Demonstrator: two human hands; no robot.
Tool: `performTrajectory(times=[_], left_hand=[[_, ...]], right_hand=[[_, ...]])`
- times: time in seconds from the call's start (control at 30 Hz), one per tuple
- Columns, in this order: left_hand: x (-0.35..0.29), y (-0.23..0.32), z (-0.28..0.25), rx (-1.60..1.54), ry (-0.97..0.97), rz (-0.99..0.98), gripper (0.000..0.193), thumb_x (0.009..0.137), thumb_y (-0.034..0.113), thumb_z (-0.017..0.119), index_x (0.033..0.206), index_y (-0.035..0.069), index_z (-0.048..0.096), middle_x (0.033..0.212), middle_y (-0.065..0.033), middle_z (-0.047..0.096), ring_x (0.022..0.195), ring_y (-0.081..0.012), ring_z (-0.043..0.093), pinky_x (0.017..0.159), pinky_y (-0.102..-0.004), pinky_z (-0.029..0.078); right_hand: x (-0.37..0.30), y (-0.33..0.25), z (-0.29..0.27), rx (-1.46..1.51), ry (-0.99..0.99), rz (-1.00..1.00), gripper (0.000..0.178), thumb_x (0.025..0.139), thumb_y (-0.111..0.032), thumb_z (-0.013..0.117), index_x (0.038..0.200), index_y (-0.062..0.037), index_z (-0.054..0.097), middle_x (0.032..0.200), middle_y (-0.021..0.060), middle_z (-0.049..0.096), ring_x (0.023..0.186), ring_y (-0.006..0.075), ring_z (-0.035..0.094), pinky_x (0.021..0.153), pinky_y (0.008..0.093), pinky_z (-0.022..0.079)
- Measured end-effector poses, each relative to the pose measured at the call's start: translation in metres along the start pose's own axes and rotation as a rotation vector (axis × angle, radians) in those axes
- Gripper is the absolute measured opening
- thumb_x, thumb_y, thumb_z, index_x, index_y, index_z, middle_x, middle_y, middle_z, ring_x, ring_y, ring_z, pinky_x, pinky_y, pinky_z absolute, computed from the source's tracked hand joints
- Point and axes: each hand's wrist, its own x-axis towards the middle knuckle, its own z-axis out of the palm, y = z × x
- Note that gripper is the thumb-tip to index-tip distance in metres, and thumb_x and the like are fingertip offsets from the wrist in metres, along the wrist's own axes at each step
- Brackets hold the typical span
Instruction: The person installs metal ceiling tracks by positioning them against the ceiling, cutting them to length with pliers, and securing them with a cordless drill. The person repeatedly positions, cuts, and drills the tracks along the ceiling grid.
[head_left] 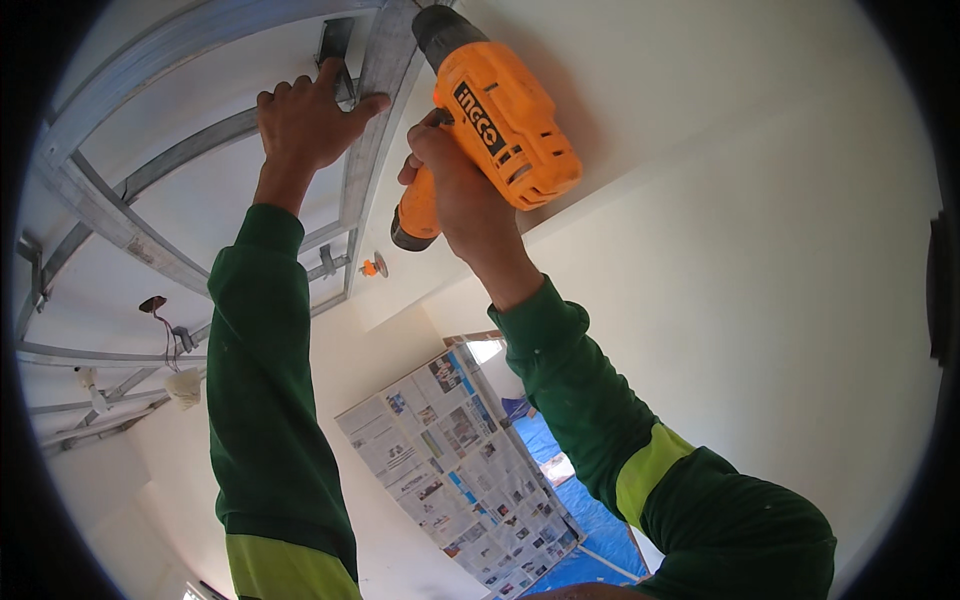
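Raised overhead, my right hand (465,195) is wrapped round the grip of an orange and black cordless drill (510,120). The drill's black chuck end points up against the long metal channel (375,130) at the edge of the ceiling frame; its very tip is cut off by the top of the view. My left hand (310,120) reaches up to the same channel, its thumb along the channel and its fingers curled by a dark metal bracket (337,45). What the left fingers grip is partly hidden.
More grey metal channels (135,240) cross the ceiling to the left. Wires (165,330) dangle from a hole, near a light bulb (90,385). An orange fitting (372,266) sits beyond the drill. Below stands a newspaper-covered panel (450,470), with blue sheeting (590,530) behind it.
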Motion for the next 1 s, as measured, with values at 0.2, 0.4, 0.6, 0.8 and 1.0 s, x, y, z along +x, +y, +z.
performTrajectory(times=[0.2, 0.4, 0.6, 0.8, 1.0], left_hand=[[0.0001, 0.0030, -0.0029, -0.006, 0.008, 0.002, 0.088, 0.087, 0.081, 0.062, 0.149, 0.018, 0.058, 0.106, -0.0177, 0.076, 0.108, -0.0358, 0.071, 0.098, -0.0522, 0.044], [-0.0016, 0.0033, -0.0049, -0.008, 0.029, 0.019, 0.088, 0.086, 0.081, 0.063, 0.146, 0.017, 0.060, 0.100, -0.0192, 0.076, 0.104, -0.0364, 0.072, 0.096, -0.0515, 0.044], [-0.0013, 0.0017, -0.0003, 0.001, 0.032, 0.019, 0.088, 0.086, 0.081, 0.062, 0.146, 0.017, 0.060, 0.101, -0.0182, 0.076, 0.104, -0.0364, 0.072, 0.094, -0.0515, 0.045], [-0.0012, 0.0003, 0.0027, 0.006, 0.075, 0.026, 0.091, 0.086, 0.083, 0.061, 0.147, 0.016, 0.059, 0.104, -0.0168, 0.076, 0.102, -0.0359, 0.072, 0.092, -0.0519, 0.045], [0.0001, -0.0005, 0.0027, -0.005, 0.025, 0.013, 0.093, 0.085, 0.085, 0.059, 0.148, 0.016, 0.059, 0.103, -0.0161, 0.076, 0.101, -0.0351, 0.071, 0.091, -0.0515, 0.045]], right_hand=[[0.0027, 0.0002, -0.0029, 0.010, -0.015, 0.007, 0.004, 0.093, -0.006, 0.068, 0.094, -0.0050, 0.064, 0.079, 0.0024, 0.063, 0.067, 0.0154, 0.067, 0.067, 0.0332, 0.058], [0.0032, 0.0023, -0.0020, 0.020, -0.011, 0.025, 0.004, 0.093, -0.005, 0.067, 0.093, -0.0054, 0.063, 0.079, 0.0023, 0.062, 0.067, 0.0150, 0.066, 0.068, 0.0334, 0.058], [0.0016, 0.0058, -0.0022, 0.037, -0.004, 0.024, 0.007, 0.093, -0.006, 0.068, 0.097, -0.0062, 0.063, 0.080, 0.0027, 0.063, 0.069, 0.0158, 0.068, 0.069, 0.0343, 0.058], [0.0024, 0.0042, -0.0024, 0.040, -0.024, -0.018, 0.008, 0.093, -0.006, 0.069, 0.098, -0.0060, 0.062, 0.079, 0.0036, 0.064, 0.068, 0.0172, 0.068, 0.069, 0.0361, 0.059], [0.0026, 0.0014, -0.0022, 0.055, -0.003, 0.027, 0.009, 0.092, -0.006, 0.069, 0.099, -0.0055, 0.062, 0.079, 0.0045, 0.064, 0.067, 0.0187, 0.068, 0.069, 0.0373, 0.059]])
